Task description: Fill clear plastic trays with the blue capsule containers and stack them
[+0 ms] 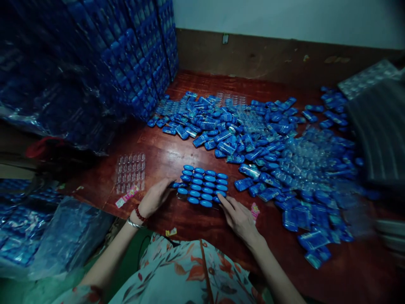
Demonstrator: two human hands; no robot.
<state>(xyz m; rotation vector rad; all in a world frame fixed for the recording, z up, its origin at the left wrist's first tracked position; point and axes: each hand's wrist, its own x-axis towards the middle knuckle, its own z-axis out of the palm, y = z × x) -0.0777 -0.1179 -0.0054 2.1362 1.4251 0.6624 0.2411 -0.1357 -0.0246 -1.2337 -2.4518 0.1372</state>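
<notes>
Several small blue oval-ended packs [201, 185] stand on end in close rows on the table in front of me. At the left side of this block my left hand [155, 198] is closed, its fingertips on a blue pack [177, 185] that lies tilted against the rows. My right hand [238, 217] reaches in from the front right. Its fingers are closed at a pack in the block's near right corner, and the hand partly hides that pack. A clear blister tray [130, 171] with moulded cells lies to the left of the block.
Loose blue packs [221, 135] and clear trays [303, 156] are heaped behind and to the right. Tall wrapped stacks [136, 55] rise at the back left. Pink wrappers [126, 196] lie near the left tray. A dark ribbed object [378, 126] stands at far right.
</notes>
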